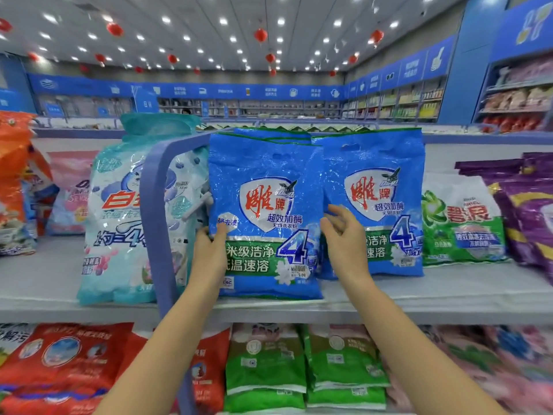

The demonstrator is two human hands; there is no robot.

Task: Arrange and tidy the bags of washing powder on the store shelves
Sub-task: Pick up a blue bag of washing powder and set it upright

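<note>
Currently pinches front blue bag (263, 175) at left edge with left hand (209, 247); spreads right hand (344, 235) loosely beside right edge. Set upright on shelf (449, 295), hemmed left by divider rail (152, 211) and teal bag (119, 205), overlapping 2nd blue bag (374, 163) at right.

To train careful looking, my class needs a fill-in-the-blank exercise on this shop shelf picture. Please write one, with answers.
1. The front bag gripped by the left hand is mainly ____.
2. The big digit printed on it is ____.
3. The lower-shelf bags directly beneath it are ____.
4. The lanterns under the ceiling are ____.

Missing words: blue; 4; green; red.
</note>
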